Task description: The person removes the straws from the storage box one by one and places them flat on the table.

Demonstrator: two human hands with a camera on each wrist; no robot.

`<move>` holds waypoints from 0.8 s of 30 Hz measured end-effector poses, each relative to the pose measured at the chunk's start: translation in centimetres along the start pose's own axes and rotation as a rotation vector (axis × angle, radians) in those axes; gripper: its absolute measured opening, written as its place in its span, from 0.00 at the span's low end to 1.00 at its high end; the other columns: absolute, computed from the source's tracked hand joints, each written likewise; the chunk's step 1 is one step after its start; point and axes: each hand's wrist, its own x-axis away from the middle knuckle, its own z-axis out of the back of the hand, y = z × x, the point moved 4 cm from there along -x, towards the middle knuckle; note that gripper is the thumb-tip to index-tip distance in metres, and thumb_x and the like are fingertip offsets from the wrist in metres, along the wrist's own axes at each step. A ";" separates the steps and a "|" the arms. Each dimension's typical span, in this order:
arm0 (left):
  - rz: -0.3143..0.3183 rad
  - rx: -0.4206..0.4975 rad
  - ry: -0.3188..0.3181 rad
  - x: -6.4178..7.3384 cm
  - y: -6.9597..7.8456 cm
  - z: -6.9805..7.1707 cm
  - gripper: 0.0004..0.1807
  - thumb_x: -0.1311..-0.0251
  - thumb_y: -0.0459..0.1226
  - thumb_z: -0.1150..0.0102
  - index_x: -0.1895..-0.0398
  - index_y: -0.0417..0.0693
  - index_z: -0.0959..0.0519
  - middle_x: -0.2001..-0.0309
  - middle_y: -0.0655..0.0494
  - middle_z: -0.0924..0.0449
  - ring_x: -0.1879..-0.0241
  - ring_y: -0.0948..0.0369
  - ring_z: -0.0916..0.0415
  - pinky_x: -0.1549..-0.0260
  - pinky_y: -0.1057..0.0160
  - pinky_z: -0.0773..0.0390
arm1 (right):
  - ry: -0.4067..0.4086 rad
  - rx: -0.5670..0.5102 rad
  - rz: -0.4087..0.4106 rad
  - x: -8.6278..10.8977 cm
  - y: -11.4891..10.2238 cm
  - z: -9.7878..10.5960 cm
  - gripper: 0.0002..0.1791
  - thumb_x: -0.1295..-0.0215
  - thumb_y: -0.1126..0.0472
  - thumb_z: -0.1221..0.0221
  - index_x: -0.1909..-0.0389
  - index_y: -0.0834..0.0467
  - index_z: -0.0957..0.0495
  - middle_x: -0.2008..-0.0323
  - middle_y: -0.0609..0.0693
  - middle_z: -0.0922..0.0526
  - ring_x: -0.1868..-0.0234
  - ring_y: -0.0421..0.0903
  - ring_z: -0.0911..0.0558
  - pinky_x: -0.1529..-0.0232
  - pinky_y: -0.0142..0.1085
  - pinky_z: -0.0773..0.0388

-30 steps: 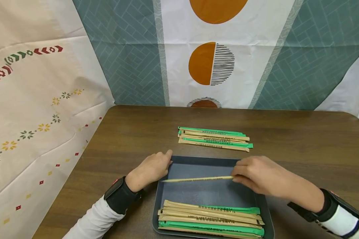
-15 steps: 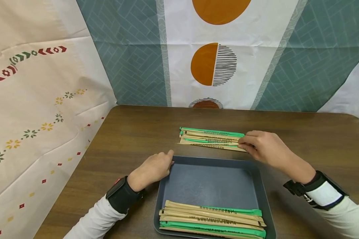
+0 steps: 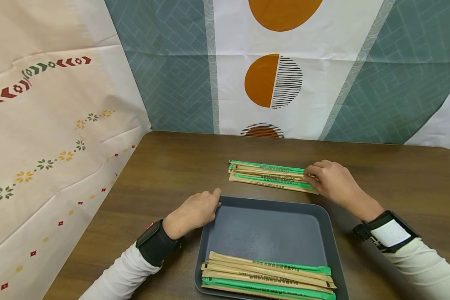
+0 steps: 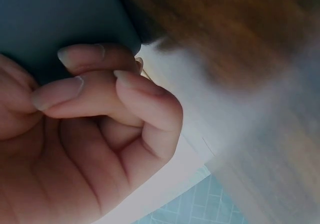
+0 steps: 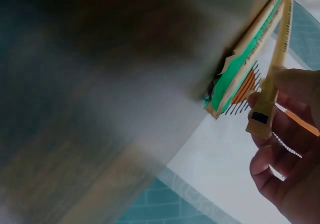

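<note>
My right hand [image 3: 333,183] is at the right end of a pile of paper-wrapped straws [image 3: 264,182] on the table. In the right wrist view it pinches one brown-wrapped straw [image 5: 283,38] between thumb and fingers, beside the pile's green and brown wrappers [image 5: 242,66]. My left hand [image 3: 192,212] grips the far left corner of a dark grey tray [image 3: 266,229]. Its fingers curl at the tray's edge in the left wrist view; the thumb's contact is partly hidden there. More green and brown wrapped straws [image 3: 266,277] lie side by side along the tray's near side.
A brown wooden table [image 3: 183,158] bears everything, its far edge against a hanging patterned cloth [image 3: 176,83]. Another pale cloth [image 3: 60,179] hangs along the left. The tray's raised rim [image 3: 335,246] stands between the two groups of straws.
My right hand has carried a brown-wrapped straw from above the tray away to the far pile, then shifted slightly there. My left hand has stayed at the tray's corner.
</note>
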 end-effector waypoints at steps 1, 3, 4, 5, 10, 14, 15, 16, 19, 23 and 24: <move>0.003 0.001 -0.003 0.0 0.0 0.0 0.07 0.30 0.35 0.49 0.63 0.39 0.32 0.81 0.51 0.34 0.84 0.59 0.34 0.81 0.63 0.37 | -0.006 0.000 -0.002 0.0 0.1 0.0 0.09 0.54 0.67 0.27 0.70 0.58 0.16 0.74 0.50 0.17 0.74 0.47 0.21 0.78 0.37 0.27; 0.014 0.003 -0.011 -0.1 0.0 0.0 0.07 0.30 0.35 0.49 0.63 0.39 0.32 0.81 0.51 0.34 0.84 0.59 0.34 0.81 0.63 0.37 | -0.013 0.003 -0.002 -0.1 0.2 -0.1 0.10 0.54 0.68 0.28 0.70 0.58 0.16 0.73 0.50 0.17 0.73 0.48 0.21 0.78 0.37 0.27; 0.020 0.005 -0.014 -0.1 -0.1 0.0 0.07 0.30 0.35 0.49 0.63 0.39 0.32 0.81 0.51 0.34 0.84 0.59 0.34 0.81 0.63 0.37 | -0.018 0.005 0.001 -0.1 0.2 -0.1 0.10 0.54 0.68 0.28 0.69 0.58 0.16 0.73 0.51 0.16 0.73 0.48 0.21 0.77 0.38 0.27; 0.024 0.003 -0.017 -0.2 -0.1 0.0 0.07 0.30 0.35 0.49 0.62 0.39 0.32 0.81 0.51 0.34 0.83 0.59 0.34 0.81 0.63 0.37 | -0.024 0.004 0.005 -0.1 0.2 -0.2 0.10 0.54 0.68 0.28 0.69 0.58 0.17 0.74 0.50 0.17 0.74 0.48 0.21 0.77 0.38 0.28; 0.024 0.000 -0.020 -0.2 0.0 -0.1 0.07 0.30 0.35 0.49 0.61 0.39 0.32 0.80 0.50 0.34 0.83 0.58 0.34 0.81 0.63 0.37 | -0.010 0.004 0.036 -0.1 -0.2 0.0 0.10 0.54 0.71 0.29 0.70 0.58 0.18 0.75 0.49 0.18 0.78 0.46 0.23 0.79 0.38 0.31; 0.024 0.001 -0.016 -0.2 0.1 -0.1 0.07 0.30 0.35 0.49 0.61 0.38 0.32 0.81 0.50 0.34 0.83 0.57 0.34 0.81 0.62 0.37 | -0.003 -0.002 0.050 -0.1 -0.8 0.1 0.11 0.55 0.73 0.29 0.70 0.57 0.17 0.75 0.49 0.17 0.79 0.45 0.25 0.78 0.37 0.33; 0.024 -0.001 -0.013 -0.2 0.1 -0.1 0.07 0.30 0.35 0.49 0.61 0.38 0.32 0.81 0.50 0.34 0.83 0.57 0.34 0.81 0.62 0.37 | -0.003 -0.004 0.054 -0.1 -0.9 0.2 0.11 0.55 0.73 0.29 0.70 0.57 0.17 0.74 0.49 0.17 0.79 0.45 0.25 0.78 0.38 0.32; 0.021 -0.003 -0.008 -0.2 0.1 -0.1 0.07 0.30 0.35 0.49 0.62 0.39 0.32 0.81 0.50 0.34 0.84 0.57 0.34 0.81 0.62 0.37 | 0.001 -0.003 0.058 -0.1 -1.2 0.3 0.12 0.55 0.73 0.29 0.70 0.57 0.17 0.74 0.49 0.17 0.78 0.45 0.24 0.78 0.38 0.31; 0.017 -0.004 -0.006 -0.3 0.1 -0.1 0.07 0.30 0.35 0.49 0.62 0.39 0.32 0.82 0.50 0.35 0.84 0.58 0.34 0.81 0.62 0.38 | 0.024 -0.001 0.088 0.0 -2.5 1.2 0.12 0.57 0.72 0.28 0.71 0.57 0.17 0.74 0.49 0.17 0.77 0.45 0.22 0.77 0.39 0.27; 0.019 0.007 -0.015 -0.3 0.1 -0.1 0.07 0.30 0.34 0.50 0.62 0.38 0.32 0.82 0.49 0.35 0.84 0.57 0.35 0.81 0.62 0.38 | 0.045 -0.021 0.157 0.7 -5.4 2.5 0.13 0.59 0.71 0.27 0.72 0.56 0.17 0.75 0.46 0.18 0.76 0.42 0.21 0.76 0.37 0.25; 0.019 0.011 -0.013 -0.3 0.1 -0.1 0.07 0.30 0.34 0.50 0.63 0.38 0.32 0.82 0.49 0.35 0.84 0.57 0.35 0.81 0.62 0.38 | 0.042 -0.033 0.173 1.0 -6.2 2.7 0.13 0.59 0.70 0.27 0.73 0.55 0.18 0.74 0.46 0.18 0.76 0.42 0.20 0.76 0.36 0.24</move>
